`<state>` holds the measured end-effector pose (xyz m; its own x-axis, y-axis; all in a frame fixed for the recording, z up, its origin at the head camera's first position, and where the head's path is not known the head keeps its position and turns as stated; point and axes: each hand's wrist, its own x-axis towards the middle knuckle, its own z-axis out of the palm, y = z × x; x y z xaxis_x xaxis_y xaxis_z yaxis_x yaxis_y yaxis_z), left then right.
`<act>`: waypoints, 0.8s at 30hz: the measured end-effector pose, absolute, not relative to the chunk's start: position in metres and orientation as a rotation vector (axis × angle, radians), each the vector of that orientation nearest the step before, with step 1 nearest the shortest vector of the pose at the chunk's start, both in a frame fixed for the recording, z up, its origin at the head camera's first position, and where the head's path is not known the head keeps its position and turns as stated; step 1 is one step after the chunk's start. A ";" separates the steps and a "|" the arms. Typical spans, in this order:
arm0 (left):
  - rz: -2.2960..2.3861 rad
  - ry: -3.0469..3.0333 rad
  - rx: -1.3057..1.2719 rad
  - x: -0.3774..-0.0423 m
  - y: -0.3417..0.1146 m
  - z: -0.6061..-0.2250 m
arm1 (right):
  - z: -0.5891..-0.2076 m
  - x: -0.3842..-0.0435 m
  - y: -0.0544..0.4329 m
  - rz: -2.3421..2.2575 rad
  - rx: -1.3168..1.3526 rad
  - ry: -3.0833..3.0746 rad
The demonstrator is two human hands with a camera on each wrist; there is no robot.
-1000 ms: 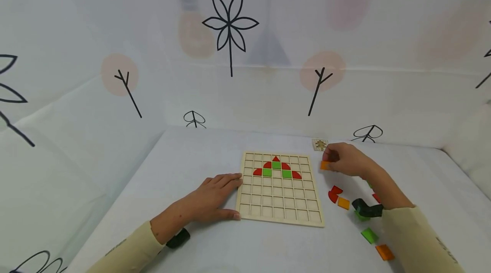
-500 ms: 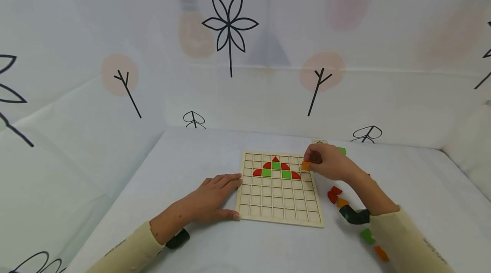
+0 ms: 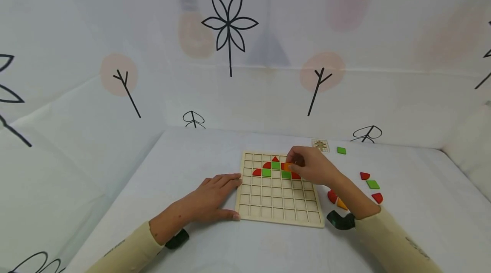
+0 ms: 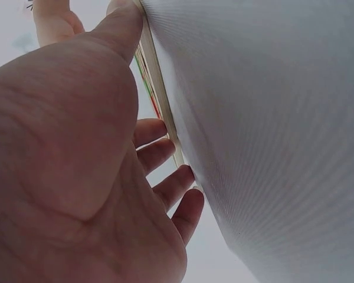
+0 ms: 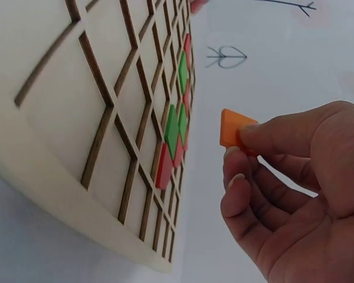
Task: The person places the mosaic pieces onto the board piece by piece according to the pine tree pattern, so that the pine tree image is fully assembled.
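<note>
A wooden grid board (image 3: 268,200) lies on the white table, with red and green tiles set in its upper cells. Its left edge is touched by my left hand (image 3: 209,198), fingers stretched out and thumb at the lower left corner. In the left wrist view the fingertips (image 4: 186,177) rest along the board's side. My right hand (image 3: 316,166) pinches an orange square tile (image 5: 236,127) between thumb and fingers, over the upper right part of the board. The right wrist view shows the tile held above the grid, near a green square tile (image 5: 172,131).
Right of the board lie a green tile (image 3: 341,150), red quarter-round tiles (image 3: 377,198), another green tile (image 3: 372,184) and an orange tile (image 3: 342,204), partly behind the right forearm. A small pattern card (image 3: 320,145) lies behind the board. A printed cloth backdrop surrounds the table.
My right hand has carried the orange tile leftward from beside the pattern card to over the board, uncovering tiles at the right. The left hand has stayed at the board's edge.
</note>
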<state>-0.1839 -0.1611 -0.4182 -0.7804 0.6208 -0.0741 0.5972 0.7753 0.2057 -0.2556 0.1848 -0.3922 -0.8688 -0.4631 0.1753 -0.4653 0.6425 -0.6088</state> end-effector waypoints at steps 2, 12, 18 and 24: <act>0.259 2.835 0.979 -0.184 -0.161 -0.418 | -0.393 -0.255 0.181 1.062 0.796 -2.825; 0.262 2.844 0.973 -0.184 -0.160 -0.420 | -0.403 -0.255 0.166 1.108 0.731 -2.810; 0.265 2.841 0.976 -0.185 -0.160 -0.420 | -0.409 -0.256 0.162 1.117 0.749 -2.825; 0.263 2.836 0.978 -0.185 -0.161 -0.420 | -0.413 -0.259 0.160 1.112 0.779 -2.812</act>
